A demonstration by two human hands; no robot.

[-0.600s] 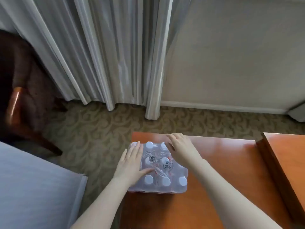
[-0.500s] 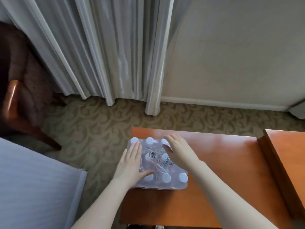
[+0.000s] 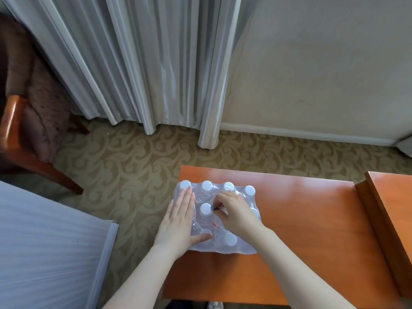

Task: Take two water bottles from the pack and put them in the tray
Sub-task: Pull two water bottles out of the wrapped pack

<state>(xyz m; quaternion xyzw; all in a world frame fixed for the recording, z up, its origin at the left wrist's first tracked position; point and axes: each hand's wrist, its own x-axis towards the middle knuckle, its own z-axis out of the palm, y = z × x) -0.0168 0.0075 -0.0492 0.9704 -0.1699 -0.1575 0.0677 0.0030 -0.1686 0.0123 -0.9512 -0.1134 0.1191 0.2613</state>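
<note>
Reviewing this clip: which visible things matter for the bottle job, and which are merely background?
Job: shrink-wrapped pack of white-capped water bottles; left hand flat on it; right hand pinching the wrap. No tray visible.

Background: orange wooden table; grey curtains; wooden chair; patterned carpet.

pack point(image 3: 231, 243): sat shrink-wrapped on table point(image 3: 312, 219)
left hand point(image 3: 179, 221): lay flat on pack
right hand point(image 3: 236, 211): fingers pinched wrap

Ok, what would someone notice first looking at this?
Probably the shrink-wrapped pack of water bottles at the left end of the orange wooden table. The left hand lies flat on it; the right hand picks at the wrap. Grey curtains hang behind.
</note>
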